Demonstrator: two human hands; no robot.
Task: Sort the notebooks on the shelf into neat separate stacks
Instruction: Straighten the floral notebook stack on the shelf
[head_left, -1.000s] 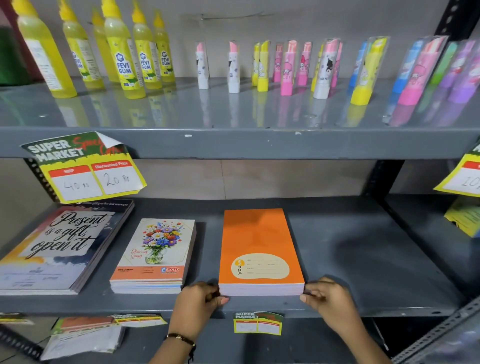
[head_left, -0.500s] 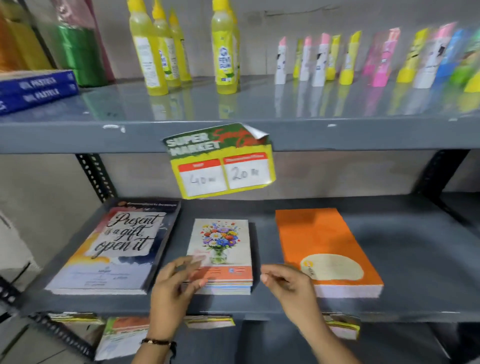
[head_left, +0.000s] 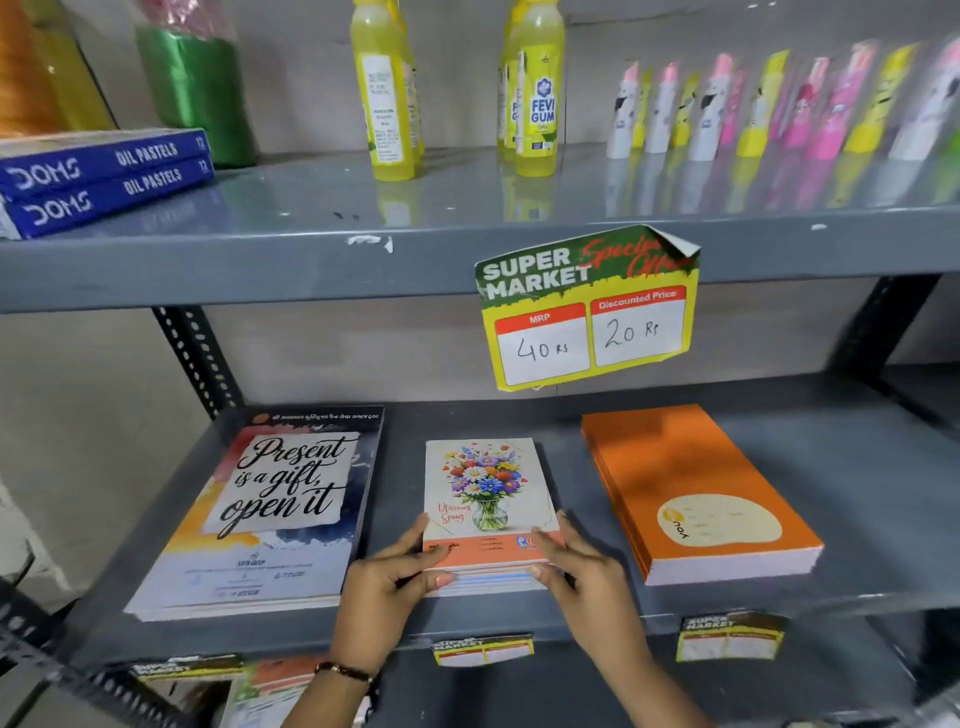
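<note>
Three stacks of notebooks lie on the grey middle shelf (head_left: 857, 493). The large stack with the "Present is a gift, open it" cover (head_left: 270, 514) is at the left. A small flower-cover stack (head_left: 485, 499) is in the middle, and an orange stack (head_left: 691, 488) lies angled at the right. My left hand (head_left: 389, 577) presses the flower stack's front left corner, thumb on top. My right hand (head_left: 576, 566) grips its front right corner, fingers along the side.
A "Super Market" price tag (head_left: 587, 306) hangs from the upper shelf edge. Above stand yellow gum bottles (head_left: 535, 93), blue oil pastel boxes (head_left: 98, 176) and a row of small coloured tubes (head_left: 769, 109). Smaller price tags (head_left: 727, 636) hang below the front edge.
Both hands left the orange stack and moved left onto the flower-cover stack, now clasping its front corners. The camera view swung left.
</note>
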